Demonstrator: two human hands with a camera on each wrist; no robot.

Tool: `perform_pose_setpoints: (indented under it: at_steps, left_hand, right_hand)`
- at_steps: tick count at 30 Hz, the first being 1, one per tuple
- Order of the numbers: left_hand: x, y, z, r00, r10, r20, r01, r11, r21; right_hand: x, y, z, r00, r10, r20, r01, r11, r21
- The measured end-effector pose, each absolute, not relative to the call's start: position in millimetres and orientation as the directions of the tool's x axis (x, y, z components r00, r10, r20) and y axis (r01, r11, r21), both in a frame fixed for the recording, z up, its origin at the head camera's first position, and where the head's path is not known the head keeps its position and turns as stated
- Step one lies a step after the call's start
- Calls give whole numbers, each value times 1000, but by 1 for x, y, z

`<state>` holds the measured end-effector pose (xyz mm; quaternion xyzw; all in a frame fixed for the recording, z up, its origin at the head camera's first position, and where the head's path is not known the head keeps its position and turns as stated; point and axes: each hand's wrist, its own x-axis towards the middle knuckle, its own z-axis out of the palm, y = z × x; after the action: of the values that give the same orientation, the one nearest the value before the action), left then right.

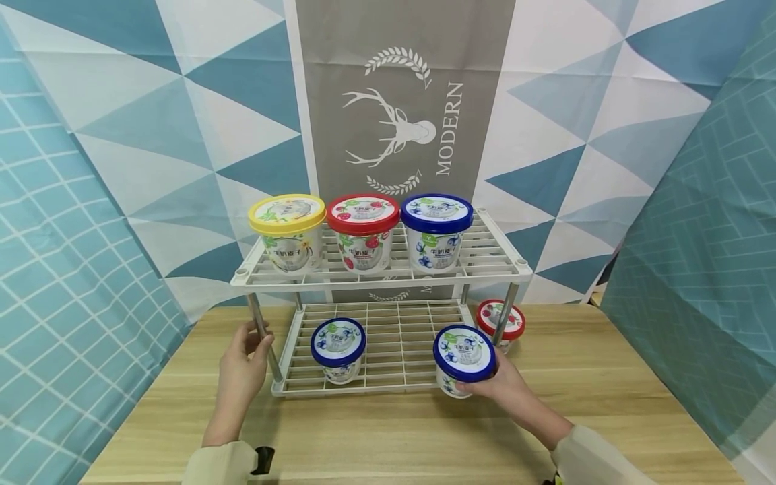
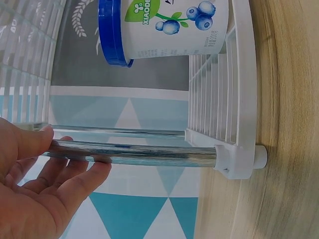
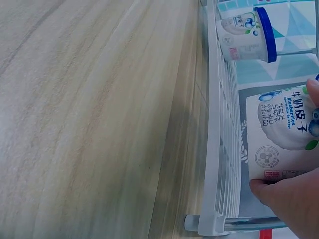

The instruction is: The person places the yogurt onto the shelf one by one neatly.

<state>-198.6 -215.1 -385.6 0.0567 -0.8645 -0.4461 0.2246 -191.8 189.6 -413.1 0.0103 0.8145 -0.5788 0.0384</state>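
My right hand (image 1: 506, 387) grips a white tub with a blue lid and blueberry print (image 1: 465, 353) at the right front of the rack's lower shelf. In the right wrist view, the thumb and fingers hold the sides of this tub (image 3: 284, 134); whether its base touches the shelf I cannot tell. My left hand (image 1: 242, 367) holds the front left metal post (image 2: 134, 153) of the white two-tier rack (image 1: 388, 276), thumb on one side and fingers on the other. Another blue-lidded blueberry tub (image 1: 338, 350) stands upright on the lower shelf's left part.
On the upper shelf stand a yellow-lidded tub (image 1: 287, 232), a red-lidded tub (image 1: 364, 232) and a larger blue-lidded tub (image 1: 436, 232). Behind the right front post, a small red-lidded tub (image 1: 500, 320) is partly hidden. The rack stands on a wooden table (image 1: 388, 438) before a patterned backdrop.
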Motion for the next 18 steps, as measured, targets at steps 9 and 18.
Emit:
perform_pose_setpoints:
  at_steps: [9, 18]
  left_hand:
    - [-197, -216, -385, -905, -289, 313, 90, 588, 804]
    - [-198, -217, -384, -907, -280, 314, 93, 595, 799]
  right_hand:
    - [-194, 183, -413, -997, -51, -62, 44, 308, -950]
    - [-198, 178, -409, -998, -33, -62, 48, 338, -940]
